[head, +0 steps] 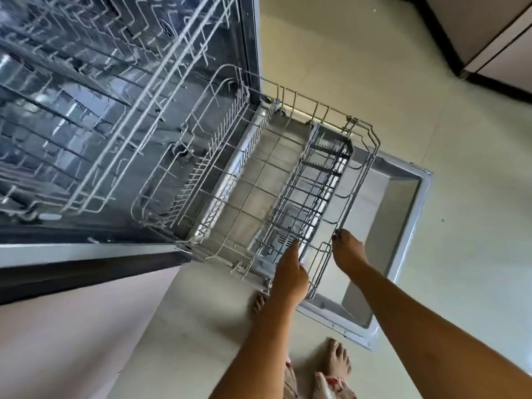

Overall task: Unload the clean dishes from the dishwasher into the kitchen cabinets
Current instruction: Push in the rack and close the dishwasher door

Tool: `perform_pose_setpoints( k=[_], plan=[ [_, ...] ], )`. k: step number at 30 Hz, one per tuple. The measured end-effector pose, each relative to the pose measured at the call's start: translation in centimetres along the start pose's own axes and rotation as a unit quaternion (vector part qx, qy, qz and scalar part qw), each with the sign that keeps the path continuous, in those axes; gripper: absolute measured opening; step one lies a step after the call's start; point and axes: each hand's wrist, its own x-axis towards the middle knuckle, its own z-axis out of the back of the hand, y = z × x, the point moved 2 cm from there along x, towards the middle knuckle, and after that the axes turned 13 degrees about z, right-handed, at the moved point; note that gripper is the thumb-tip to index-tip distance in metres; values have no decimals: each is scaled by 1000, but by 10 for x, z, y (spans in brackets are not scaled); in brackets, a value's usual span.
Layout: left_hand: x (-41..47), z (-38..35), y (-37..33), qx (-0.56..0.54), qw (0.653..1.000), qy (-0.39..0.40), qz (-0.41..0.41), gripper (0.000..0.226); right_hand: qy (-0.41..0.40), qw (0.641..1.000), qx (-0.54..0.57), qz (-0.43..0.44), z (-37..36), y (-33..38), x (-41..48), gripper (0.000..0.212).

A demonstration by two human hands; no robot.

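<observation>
The dishwasher's lower rack [259, 180] is pulled out over the open door [403, 214] and holds no dishes. A grey cutlery basket [319, 180] sits along its right side, also without contents. My left hand [289, 272] reaches over the rack's near corner, its fingers gathered on the wire beside the basket. My right hand [349, 251] pinches the rack's front rim wire with its fingertips. The upper rack [109, 90] sits inside the tub at the left, and I see no dishes in it.
The dishwasher's front edge and a dark counter strip [86, 272] run along the left. My bare feet [335, 358] stand on the pale tiled floor [374, 67] just behind the door. A cabinet base [489, 47] with a dark plinth is at the top right.
</observation>
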Motion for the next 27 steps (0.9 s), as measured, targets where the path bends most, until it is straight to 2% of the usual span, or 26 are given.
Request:
perform_pose_setpoints(
  k=[6,9,13,15,17,22,24,27],
  plan=[
    [39,36,25,120,993,-20,0,57,8,997,-23,69,-25,49,24,30],
    [50,52,43,197,979,-59,5,66,20,995,0,95,-45,79,40,32],
    [54,75,59,239,959,-149,12,80,41,992,44,109,-71,123,57,33],
    [59,84,64,263,948,-178,-11,87,65,988,61,130,-80,146,62,50],
    [65,91,69,281,943,-174,-26,89,107,982,67,143,-89,168,65,70],
    [83,112,80,313,930,-192,-23,91,186,961,146,142,-118,207,76,88],
    [91,127,91,339,919,-203,-2,88,219,949,169,147,-127,218,78,88],
    [102,154,107,397,895,-201,17,80,241,932,200,179,-136,235,77,73]
  ],
)
